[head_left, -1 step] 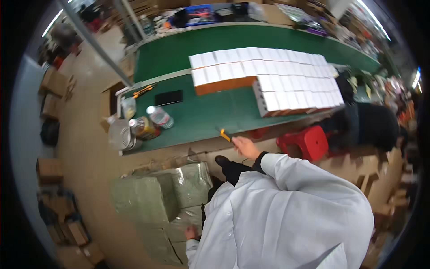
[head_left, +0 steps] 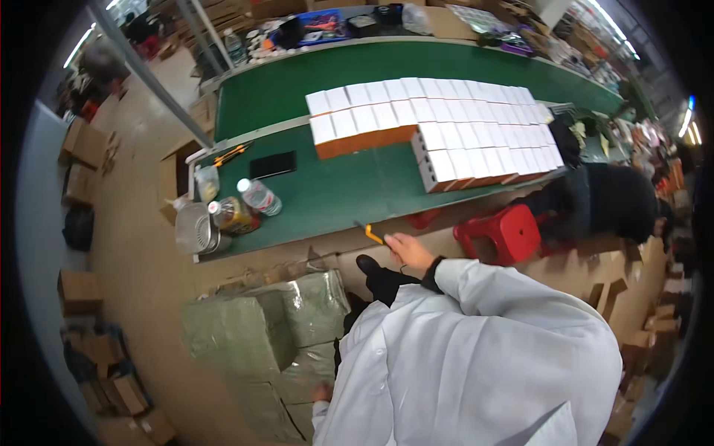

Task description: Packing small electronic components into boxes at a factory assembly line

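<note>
"What surrounds the worker in white at the green desk [head_left: 335,186]?"

"Rows of white-topped boxes [head_left: 454,135] crowd its right side; a clear bottle [head_left: 259,196] and a darker bottle [head_left: 235,217] stand at left, a flat black object [head_left: 273,163] beyond them. On the floor [head_left: 141,245], a red stool [head_left: 515,232] sits to the right near a person in dark clothing [head_left: 617,204], while film-wrapped green bundles [head_left: 230,327] block the left."

"And the tool?"

"A slim yellow-and-black cutter [head_left: 374,236], narrow tip angled toward the desk's near edge, its grip the right hand [head_left: 407,250], closed around the handle end."

"The left hand [head_left: 321,392]?"

"Low by the bundles, small and blurred. I cannot tell whether that grip is wide or narrow, or touching the wrap."

"Where is there room?"

"Green surface stretches between bottles and boxes, down to the near edge. Below, floor shows between bundles and stool, where a dark shoe [head_left: 366,264] stands."
</note>
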The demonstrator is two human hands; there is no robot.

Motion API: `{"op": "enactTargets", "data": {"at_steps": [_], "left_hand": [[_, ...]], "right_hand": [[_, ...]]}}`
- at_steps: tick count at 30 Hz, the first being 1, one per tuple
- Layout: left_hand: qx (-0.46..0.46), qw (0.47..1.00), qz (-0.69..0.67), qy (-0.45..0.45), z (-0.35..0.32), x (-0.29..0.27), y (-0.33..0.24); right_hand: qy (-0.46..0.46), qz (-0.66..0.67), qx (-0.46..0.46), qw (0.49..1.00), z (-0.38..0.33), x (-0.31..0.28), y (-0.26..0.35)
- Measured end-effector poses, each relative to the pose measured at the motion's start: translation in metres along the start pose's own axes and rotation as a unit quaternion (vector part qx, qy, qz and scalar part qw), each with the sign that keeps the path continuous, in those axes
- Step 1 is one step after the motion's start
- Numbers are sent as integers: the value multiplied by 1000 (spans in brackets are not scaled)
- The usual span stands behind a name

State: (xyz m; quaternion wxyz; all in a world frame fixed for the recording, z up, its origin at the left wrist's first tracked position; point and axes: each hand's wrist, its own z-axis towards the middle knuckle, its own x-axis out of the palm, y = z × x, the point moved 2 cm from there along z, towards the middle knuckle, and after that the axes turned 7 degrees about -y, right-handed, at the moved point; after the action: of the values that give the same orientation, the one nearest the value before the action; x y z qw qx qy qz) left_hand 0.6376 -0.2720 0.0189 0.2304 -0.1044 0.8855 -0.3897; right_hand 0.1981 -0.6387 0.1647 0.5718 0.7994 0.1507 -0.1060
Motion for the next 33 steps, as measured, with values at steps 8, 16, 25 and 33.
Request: {"op": "enactTargets", "data": {"at_steps": [8, 16, 25, 33], "left_hand": [[-61, 926, 366, 73, -30, 24, 59], [114, 987, -51, -101, -49, 142, -154], [-317, 822, -284, -378, -197, 121, 68], [-220, 903, -162, -330, -60, 50, 111]], "right_hand": [[-134, -132, -73, 980, -22, -64, -44], [-127, -389, -198, 890, 126, -87, 11], [193, -314, -448, 814, 63, 11, 1], [545, -206, -320, 747, -25, 306, -66]]}}
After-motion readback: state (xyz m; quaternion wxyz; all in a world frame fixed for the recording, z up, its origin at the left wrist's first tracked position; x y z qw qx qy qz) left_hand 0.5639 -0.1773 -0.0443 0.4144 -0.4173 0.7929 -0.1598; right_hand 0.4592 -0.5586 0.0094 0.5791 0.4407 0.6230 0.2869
